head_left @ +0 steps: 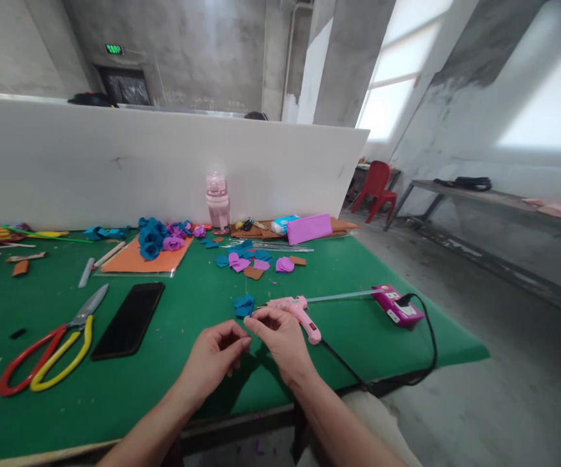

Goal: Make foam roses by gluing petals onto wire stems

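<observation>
My right hand (pixel 277 334) is closed in a pinch, its fingertips at the lower edge of a small blue paper flower (pixel 244 305) made of folded petals. My left hand (pixel 219 353) is beside it, thumb and fingers curled together; whatever is between them is too small to make out. Just behind my right hand lies a pink glue gun (pixel 290 305), its nozzle close to the blue paper and a clear glue stick (pixel 341 296) at its back. Loose purple petals (pixel 285 264) and blue petals (pixel 262 255) are scattered farther back.
Left of my hands lie a black phone (pixel 129 319) and red-and-yellow scissors (pixel 69 344). Finished blue flowers (pixel 151 239) rest on orange paper (pixel 148 261). A pink bottle (pixel 218 204) stands by the white partition (pixel 163 162). The gun's cable runs near a purple power block (pixel 397 306).
</observation>
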Available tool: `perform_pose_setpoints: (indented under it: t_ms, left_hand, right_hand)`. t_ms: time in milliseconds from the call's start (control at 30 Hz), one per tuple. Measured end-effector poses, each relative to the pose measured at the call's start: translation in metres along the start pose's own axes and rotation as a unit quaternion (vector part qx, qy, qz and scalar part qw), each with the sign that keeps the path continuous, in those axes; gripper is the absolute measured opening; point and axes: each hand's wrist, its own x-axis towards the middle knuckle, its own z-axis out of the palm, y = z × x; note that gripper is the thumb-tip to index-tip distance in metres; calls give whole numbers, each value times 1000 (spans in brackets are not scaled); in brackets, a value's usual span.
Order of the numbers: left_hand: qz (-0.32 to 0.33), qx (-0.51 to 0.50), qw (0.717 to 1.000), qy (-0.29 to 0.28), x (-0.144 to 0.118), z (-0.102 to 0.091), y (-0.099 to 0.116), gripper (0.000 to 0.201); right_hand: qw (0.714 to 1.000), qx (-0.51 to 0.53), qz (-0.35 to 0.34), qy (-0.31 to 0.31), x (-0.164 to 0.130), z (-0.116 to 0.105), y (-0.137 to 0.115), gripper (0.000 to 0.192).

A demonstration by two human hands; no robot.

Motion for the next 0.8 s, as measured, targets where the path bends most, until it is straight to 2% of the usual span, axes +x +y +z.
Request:
perform_pose_setpoints:
  t_ms: [367, 500, 567, 600, 633, 700, 767, 800]
  left_hand:
    - [22, -19, 1000, 7, -7, -1, 5, 20]
    - [64, 38, 997, 25, -6, -8, 5, 19]
    - [87, 74, 992, 55, -4, -15, 8, 19]
    - [94, 85, 989, 73, -2, -19, 10, 19]
    - [99, 87, 987, 88, -1, -23, 12, 20]
    - [110, 61, 986, 105, 3, -31, 14, 20]
    - [115, 12, 988, 105, 7, -38, 13, 20]
    - [114, -8, 988, 106, 9, -41, 12, 20]
  right_hand:
    - [993, -84, -80, -16, -17, 4, -19, 14]
    - [992, -75, -97, -26, -17, 3, -15, 9]
    - [995, -51, -76, -31, -12, -2, -11, 22]
    - [997, -38, -57, -26, -9, -6, -9, 31]
    - [999, -30, -40, -9, -6, -10, -8, 31]
    - [998, -52, -26, 33, 0, -19, -8, 14]
    - [989, -114, -70, 55, 3, -26, -12, 24]
    - [983, -143, -104, 56, 4, -27, -14, 20]
